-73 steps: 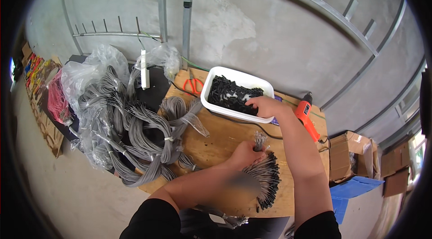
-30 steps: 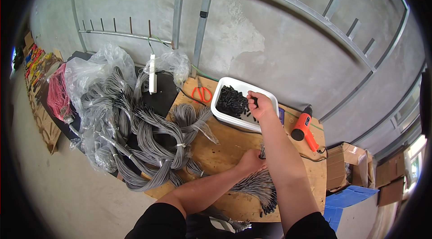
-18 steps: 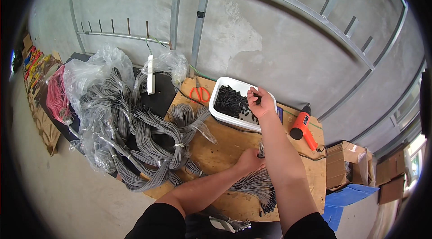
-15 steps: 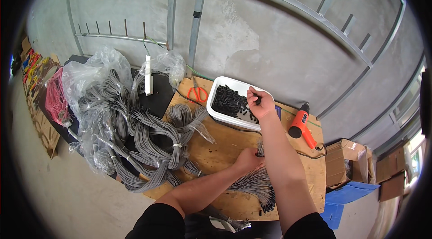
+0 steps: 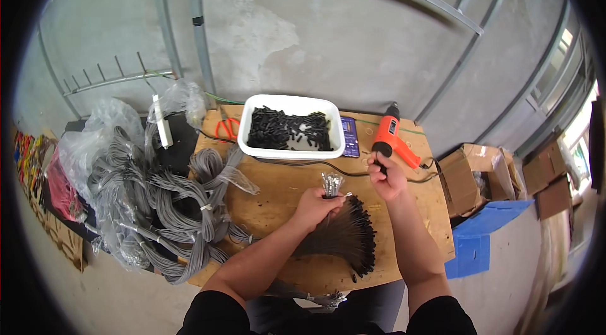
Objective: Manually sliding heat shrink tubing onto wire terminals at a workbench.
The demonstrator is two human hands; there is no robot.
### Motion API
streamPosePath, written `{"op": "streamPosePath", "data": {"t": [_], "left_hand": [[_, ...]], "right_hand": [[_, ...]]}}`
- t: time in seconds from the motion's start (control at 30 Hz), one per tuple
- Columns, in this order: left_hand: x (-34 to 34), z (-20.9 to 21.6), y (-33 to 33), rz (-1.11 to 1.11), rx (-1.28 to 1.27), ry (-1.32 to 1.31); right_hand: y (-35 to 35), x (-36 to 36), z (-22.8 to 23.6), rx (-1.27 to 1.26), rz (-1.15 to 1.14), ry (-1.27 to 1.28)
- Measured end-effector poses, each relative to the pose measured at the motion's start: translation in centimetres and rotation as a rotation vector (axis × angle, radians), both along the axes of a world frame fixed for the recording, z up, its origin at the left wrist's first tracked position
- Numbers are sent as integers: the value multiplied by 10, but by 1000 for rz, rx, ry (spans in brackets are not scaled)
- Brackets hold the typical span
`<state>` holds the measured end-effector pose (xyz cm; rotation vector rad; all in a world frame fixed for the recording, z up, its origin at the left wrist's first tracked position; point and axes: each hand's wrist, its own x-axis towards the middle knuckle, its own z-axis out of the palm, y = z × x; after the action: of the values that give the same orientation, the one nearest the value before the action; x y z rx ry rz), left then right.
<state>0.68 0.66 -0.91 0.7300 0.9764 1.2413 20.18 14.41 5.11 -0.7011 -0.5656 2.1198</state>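
Observation:
My left hand (image 5: 315, 207) is closed around a bundle of thin grey cables, whose bare metal terminals (image 5: 332, 183) stick up above the fingers. Below and to the right, more cables with black-sleeved ends (image 5: 362, 234) fan out over the table. My right hand (image 5: 391, 183) is raised just right of the bundle, apart from it, fingers pinched on small black sleeves (image 5: 381, 163); how many cannot be seen. Beyond the hands, a white plastic tub (image 5: 291, 154) holds many loose black sleeves (image 5: 271, 130).
An orange heat gun (image 5: 394, 136) lies right of the tub, its cord crossing the wooden table (image 5: 278, 193). Orange-handled scissors (image 5: 226, 128) and a blue flat box (image 5: 350, 137) flank the tub. Grey cable coils (image 5: 189, 196) and plastic bags pile at left; cardboard boxes (image 5: 464, 174) stand right.
My right hand has come away from the tub's right end, back toward the cable bundle, with the black sleeves in its fingers. The view has shifted right. My left hand still grips the bundle.

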Motion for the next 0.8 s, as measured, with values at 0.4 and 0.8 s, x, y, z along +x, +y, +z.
{"op": "streamPosePath", "data": {"t": [0.4,0.8], "left_hand": [[2,9,-5,29,-35,-28],[5,12,-5,27,-14,50]], "right_hand": [[-41,24,-26,-4,-13,56],[-46,26,-46,-79,123,107]]}}
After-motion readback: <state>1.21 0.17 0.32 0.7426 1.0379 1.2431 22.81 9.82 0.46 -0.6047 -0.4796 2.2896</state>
